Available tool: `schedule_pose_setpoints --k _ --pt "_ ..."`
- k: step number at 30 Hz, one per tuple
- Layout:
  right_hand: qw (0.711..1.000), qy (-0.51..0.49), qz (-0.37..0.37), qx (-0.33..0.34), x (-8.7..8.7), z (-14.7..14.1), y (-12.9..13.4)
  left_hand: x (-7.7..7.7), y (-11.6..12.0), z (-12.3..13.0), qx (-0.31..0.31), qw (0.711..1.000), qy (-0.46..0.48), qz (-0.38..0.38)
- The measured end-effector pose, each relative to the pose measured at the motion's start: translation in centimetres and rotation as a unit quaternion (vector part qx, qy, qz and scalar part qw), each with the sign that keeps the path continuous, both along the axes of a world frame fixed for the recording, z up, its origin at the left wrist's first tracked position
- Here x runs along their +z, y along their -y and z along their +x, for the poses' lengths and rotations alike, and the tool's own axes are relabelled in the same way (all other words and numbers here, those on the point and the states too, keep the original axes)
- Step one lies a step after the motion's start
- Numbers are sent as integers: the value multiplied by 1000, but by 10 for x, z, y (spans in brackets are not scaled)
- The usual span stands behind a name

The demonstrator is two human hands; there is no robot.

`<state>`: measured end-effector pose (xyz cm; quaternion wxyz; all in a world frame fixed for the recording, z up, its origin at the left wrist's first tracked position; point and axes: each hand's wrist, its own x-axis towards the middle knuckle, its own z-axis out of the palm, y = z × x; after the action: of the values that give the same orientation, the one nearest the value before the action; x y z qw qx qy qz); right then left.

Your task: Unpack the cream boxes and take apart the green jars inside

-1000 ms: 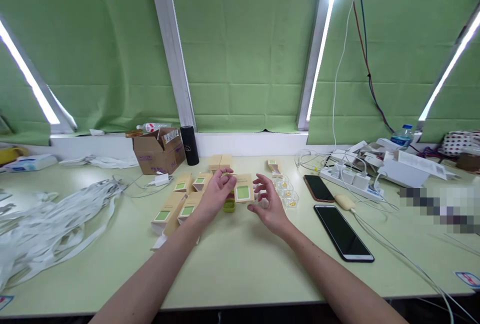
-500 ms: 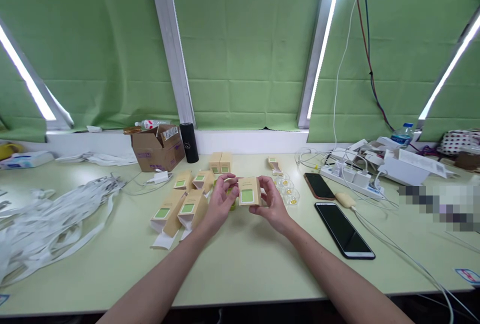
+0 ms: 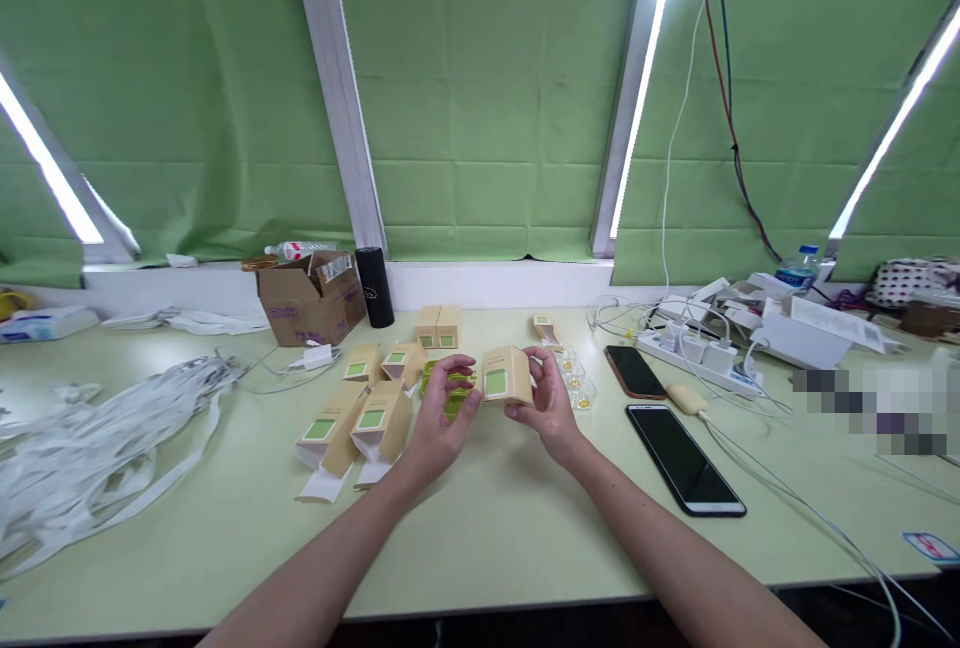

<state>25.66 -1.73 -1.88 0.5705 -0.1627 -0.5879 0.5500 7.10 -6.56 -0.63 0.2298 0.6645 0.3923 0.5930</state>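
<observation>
A small tan cardboard box [image 3: 506, 375] with a green square on its front is held up over the table by my right hand [image 3: 553, 408], its fingers and thumb gripping the box's right side. My left hand [image 3: 442, 418] is just left of the box, fingers curved and apart, with nothing visible in it. Behind that hand lie yellow-green items [image 3: 459, 394], partly hidden. To the left, several similar tan boxes [image 3: 382, 418] lie with end flaps open. Clear plastic pieces with yellow centres [image 3: 576, 383] rest right of my right hand.
Two upright tan boxes [image 3: 438, 326] and a flattish tan box [image 3: 547, 329] stand farther back. Two phones [image 3: 686, 458] and a power strip [image 3: 701, 360] with cables are on the right. White straps [image 3: 112, 448] spread at left, near a brown carton [image 3: 311, 303] and black cylinder [image 3: 374, 288].
The box has turned and tilted in my right hand. My left hand has drawn slightly away to the left, showing more of the yellow-green items. The view has shifted slightly.
</observation>
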Motion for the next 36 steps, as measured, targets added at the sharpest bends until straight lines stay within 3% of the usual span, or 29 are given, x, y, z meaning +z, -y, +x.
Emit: schedule_pose_setpoints --k 15,26,36 --pt "993 71 47 -76 3 0 9 2 1 0 7 1000 -11 18" --pt "978 76 121 -150 -2 1 3 6 2 2 30 999 -22 8" --pt "925 149 235 -260 -6 -2 5 7 3 4 26 998 -48 -45"
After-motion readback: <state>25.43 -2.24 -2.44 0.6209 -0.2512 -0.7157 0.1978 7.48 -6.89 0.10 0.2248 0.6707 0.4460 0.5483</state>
